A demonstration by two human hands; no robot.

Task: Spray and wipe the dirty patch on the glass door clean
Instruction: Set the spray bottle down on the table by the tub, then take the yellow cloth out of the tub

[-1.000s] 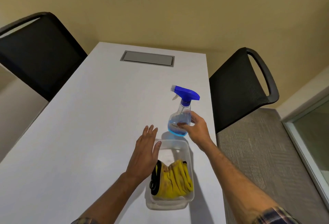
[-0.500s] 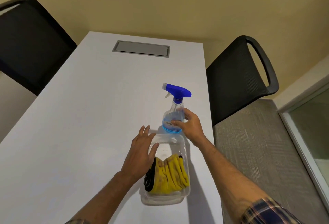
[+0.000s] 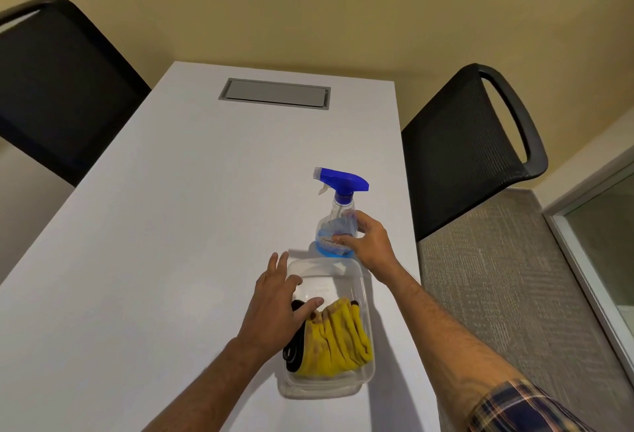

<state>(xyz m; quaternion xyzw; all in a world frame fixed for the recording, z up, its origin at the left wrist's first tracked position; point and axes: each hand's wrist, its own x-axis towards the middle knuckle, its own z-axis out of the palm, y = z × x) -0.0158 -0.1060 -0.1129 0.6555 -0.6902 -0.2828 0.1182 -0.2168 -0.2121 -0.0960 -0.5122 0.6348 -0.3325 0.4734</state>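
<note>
Here the right hand [image 3: 372, 246] is wrapped around the lower body of the spray bottle [image 3: 337, 225], thumb on the near face and fingers curled round the far side, so the grip is clamped on the clear plastic just above the blue liquid. The bottle stands upright on the white table [image 3: 171, 225], its blue trigger head [image 3: 341, 180] directly above the grip with the nozzle pointing away to the left of that hand.

Just below and to the left of the gripping hand sits a clear plastic container [image 3: 363, 373], its far rim almost touching the bottle's base. Inside it, at the end nearer the person, lies a bunched yellow cloth [image 3: 338, 339] with a black edge. The left hand [image 3: 279, 308] is spread open over the container's left rim, fingers apart, the thumb reaching across onto the cloth's upper edge; the other fingers extend past the rim toward the bottle. Whether the palm presses on the rim or only hovers over it cannot be told.

Beyond the grip, at the far end of the table, is a grey rectangular hatch [image 3: 274, 93]. A black chair [image 3: 473, 143] stands just to the right of the gripping hand, beside the table edge, and another black chair [image 3: 58, 88] stands well off to the left. The glass door [image 3: 603, 249] shows at the right edge of the view, well apart from both hands; no dirty patch can be made out on it.
</note>
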